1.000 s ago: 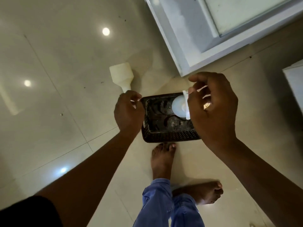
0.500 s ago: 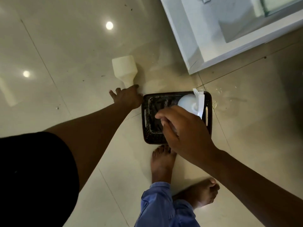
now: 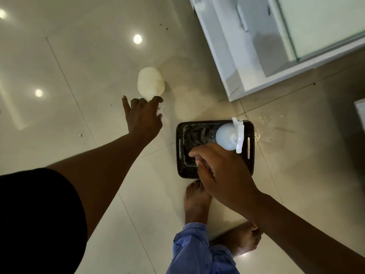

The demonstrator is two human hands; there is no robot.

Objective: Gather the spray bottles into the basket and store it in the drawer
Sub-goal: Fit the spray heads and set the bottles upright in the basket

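A dark woven basket (image 3: 205, 124) sits on the tiled floor just beyond my bare foot. A white spray bottle (image 3: 225, 137) stands in its right half, trigger head pointing right. My right hand (image 3: 223, 173) hovers over the basket's near edge with fingers loosely bent, apart from the bottle and holding nothing. A second, cream spray bottle (image 3: 151, 82) lies on the floor to the basket's upper left. My left hand (image 3: 143, 119) is stretched to it with fingers spread, fingertips touching its neck; the spray head is mostly hidden under the hand.
A white cabinet unit (image 3: 246, 56) stands at the upper right, its corner close to the basket's far side. Another white object (image 3: 360, 113) shows at the right edge. My two bare feet (image 3: 197, 200) are planted right behind the basket.
My right hand has let go of the white bottle in the basket and drawn back toward me. My left hand left the basket's rim and reached to the cream bottle, which has turned.
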